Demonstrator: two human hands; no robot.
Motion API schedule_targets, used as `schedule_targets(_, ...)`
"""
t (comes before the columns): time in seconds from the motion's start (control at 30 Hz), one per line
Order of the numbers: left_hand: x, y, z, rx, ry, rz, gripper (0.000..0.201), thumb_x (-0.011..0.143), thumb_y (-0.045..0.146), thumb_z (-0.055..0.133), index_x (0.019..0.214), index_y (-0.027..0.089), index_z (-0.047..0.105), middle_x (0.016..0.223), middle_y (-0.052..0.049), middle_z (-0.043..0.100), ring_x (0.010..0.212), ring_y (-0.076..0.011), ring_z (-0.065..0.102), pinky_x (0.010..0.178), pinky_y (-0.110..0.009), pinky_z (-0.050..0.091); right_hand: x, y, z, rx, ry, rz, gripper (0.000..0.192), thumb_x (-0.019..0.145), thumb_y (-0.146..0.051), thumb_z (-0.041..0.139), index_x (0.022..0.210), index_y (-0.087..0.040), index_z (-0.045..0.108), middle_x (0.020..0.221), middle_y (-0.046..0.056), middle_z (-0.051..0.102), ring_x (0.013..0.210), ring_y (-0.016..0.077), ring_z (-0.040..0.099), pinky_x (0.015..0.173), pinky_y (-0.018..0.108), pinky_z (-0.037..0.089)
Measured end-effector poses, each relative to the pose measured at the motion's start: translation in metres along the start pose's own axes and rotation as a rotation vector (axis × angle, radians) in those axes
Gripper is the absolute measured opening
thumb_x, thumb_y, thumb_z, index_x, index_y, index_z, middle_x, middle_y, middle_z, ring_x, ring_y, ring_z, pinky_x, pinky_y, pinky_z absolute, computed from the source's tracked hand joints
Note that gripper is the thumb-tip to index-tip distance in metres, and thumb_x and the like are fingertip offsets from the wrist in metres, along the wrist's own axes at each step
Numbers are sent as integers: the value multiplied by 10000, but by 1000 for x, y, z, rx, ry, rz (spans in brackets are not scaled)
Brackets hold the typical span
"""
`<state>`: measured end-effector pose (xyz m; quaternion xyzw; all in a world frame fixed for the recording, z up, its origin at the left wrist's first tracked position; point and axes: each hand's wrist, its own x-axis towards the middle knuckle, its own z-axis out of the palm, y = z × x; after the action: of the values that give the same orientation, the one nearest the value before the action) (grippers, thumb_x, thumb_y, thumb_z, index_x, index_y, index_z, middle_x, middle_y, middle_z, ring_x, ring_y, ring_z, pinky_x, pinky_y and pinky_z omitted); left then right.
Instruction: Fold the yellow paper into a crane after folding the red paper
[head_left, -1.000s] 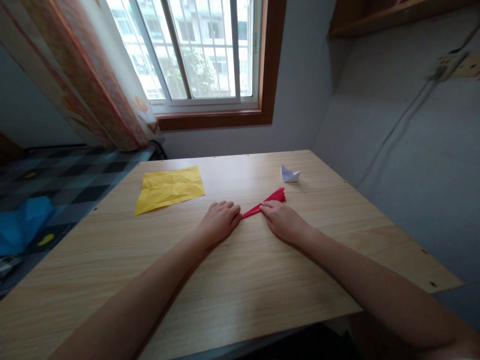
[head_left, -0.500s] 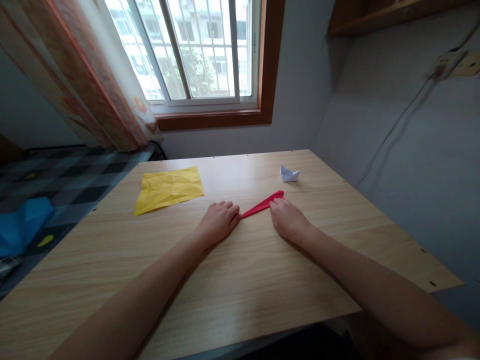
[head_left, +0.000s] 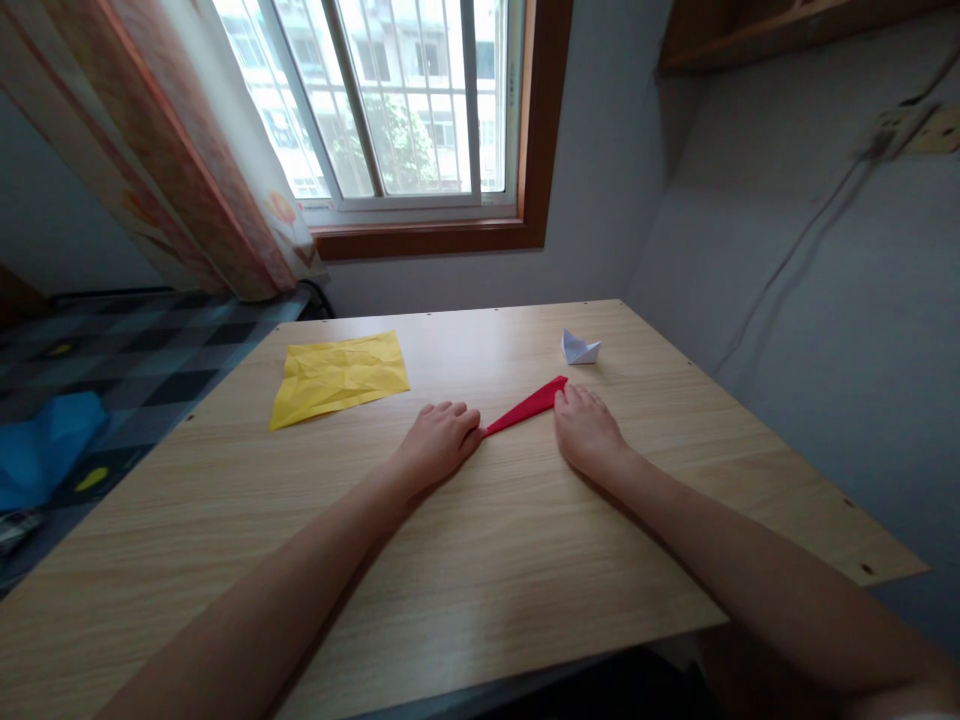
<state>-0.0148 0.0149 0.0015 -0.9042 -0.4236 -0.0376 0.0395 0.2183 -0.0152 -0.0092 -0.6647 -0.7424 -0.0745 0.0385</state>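
From where I stand, the red folded paper lies slantwise in the middle of the wooden table, narrowing to a point at the left hand and widening toward the right hand. The left has its fingers bent and its thumb side at the tip; the right curls its fingers at the broad end. Whether either one pinches the paper or only presses it, I cannot tell. Between the hands the paper's long edges show plainly, and a broad stretch of wood grain runs from there down between the forearms to the near edge. Just beyond the broad end sits a white paper boat, near but apart from the right hand, with more tabletop between it and the far edge. A creased yellow sheet lies flat toward the far left corner, apart from the left hand.
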Motion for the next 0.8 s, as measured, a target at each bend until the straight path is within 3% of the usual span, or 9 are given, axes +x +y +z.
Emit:
schedule_targets(0.1, 0, 0, 0, -5, 9, 4, 288, 1010, 359, 416, 888, 193, 617, 937, -73, 664, 913, -238, 604, 778, -355, 395, -2, -4, -1, 65, 103, -158, 471, 943, -92, 414, 1393, 21, 488, 1475, 255, 463, 1383, 326, 419, 1152, 458, 299)
schedule_targets(0.2, 0, 0, 1, -5, 19, 6, 275, 1005, 356, 430, 888, 194, 618, 937, -72, 665, 907, -236, 606, 775, -354, 394, -7, -12, -4, 195, 136, -466, 421, 955, -125, 430, 1349, -71, 567, 1434, 162, 547, 1349, 262, 466, 1185, 424, 263)
schedule_targets(0.27, 0, 0, 2, -6, 22, 1, 269, 1003, 357, 437, 889, 193, 617, 940, -73, 664, 911, -238, 606, 775, -354, 394, -11, -17, -5, 266, 109, -581, 385, 960, -136, 439, 1303, -106, 611, 1365, 132, 612, 1279, 240, 528, 1169, 427, 295)
schedule_targets(0.43, 1, -1, 3, -25, 22, -8, 255, 998, 350, 452, 883, 192, 617, 941, -74, 663, 917, -237, 603, 779, -353, 393, -15, -22, -4, 335, 85, -589, 374, 941, -114, 470, 1281, -112, 625, 1329, 157, 628, 1249, 249, 546, 1103, 449, 363)
schedule_targets(0.8, 1, 0, 3, -10, 21, -8, 267, 1000, 359, 437, 897, 193, 619, 952, -73, 663, 921, -241, 601, 770, -359, 394, -15, -21, -13, 281, 53, -515, 315, 946, -133, 484, 1208, -132, 659, 1256, 148, 673, 1194, 247, 585, 1091, 452, 305)
